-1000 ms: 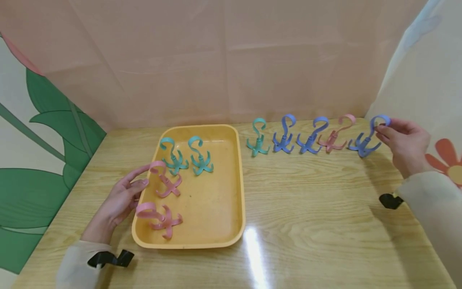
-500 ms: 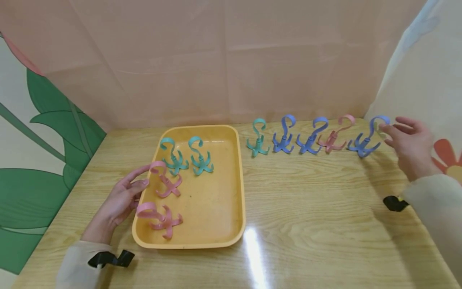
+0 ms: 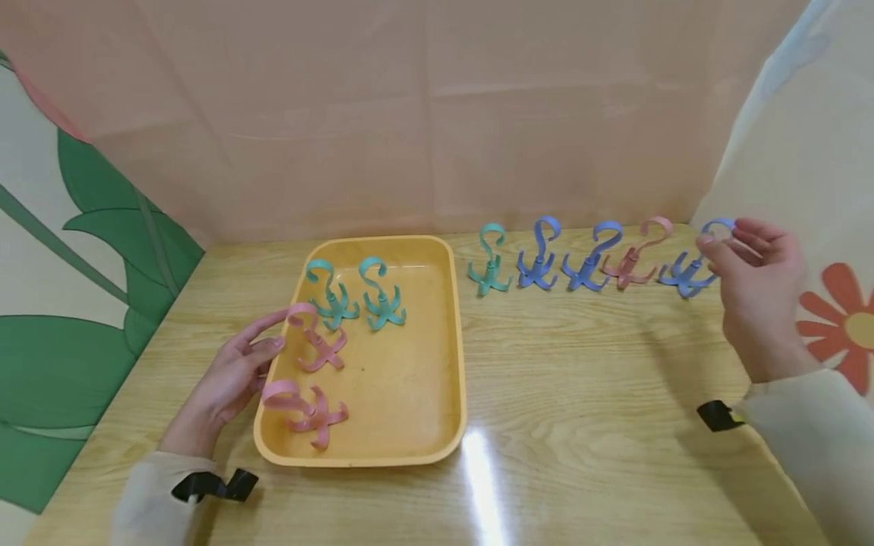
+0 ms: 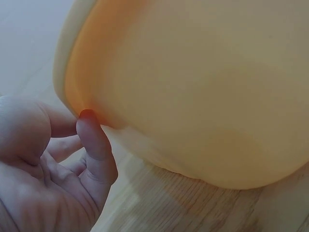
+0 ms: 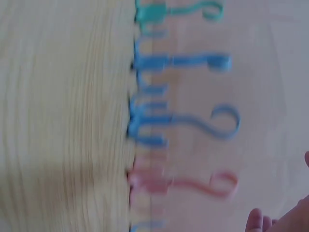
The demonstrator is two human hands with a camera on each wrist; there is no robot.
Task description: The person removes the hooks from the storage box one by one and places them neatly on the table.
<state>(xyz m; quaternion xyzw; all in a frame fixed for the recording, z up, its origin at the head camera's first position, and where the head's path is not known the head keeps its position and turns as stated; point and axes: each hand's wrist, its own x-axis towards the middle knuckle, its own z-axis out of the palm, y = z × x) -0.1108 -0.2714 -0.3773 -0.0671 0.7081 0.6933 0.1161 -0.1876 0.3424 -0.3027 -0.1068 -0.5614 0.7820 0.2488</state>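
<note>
My left hand (image 3: 228,371) pinches the left rim of a yellow plastic tray (image 3: 410,402), thumb and fingers at its edge in the left wrist view. Inside the tray stand two green rotating hooks (image 3: 332,303), with two pink hooks (image 3: 317,413) nearer me. My right hand (image 3: 761,303) holds nothing; it hovers in front of the rightmost blue hook (image 3: 685,277), covering part of its curl in the head view. That hook stands upright on the table at the end of a row. Only a few right fingertips (image 5: 256,220) show in the right wrist view.
Along the back of the wooden table (image 3: 580,402) the row continues leftward: a pink hook (image 3: 624,269), two blue hooks (image 3: 537,265) and a green hook (image 3: 488,273). A pinkish sheet (image 3: 437,114) hangs right behind them.
My right hand has let go of the rightmost blue hook, drawn back a little, then shifted left in front of it. The left hand stays at the tray.
</note>
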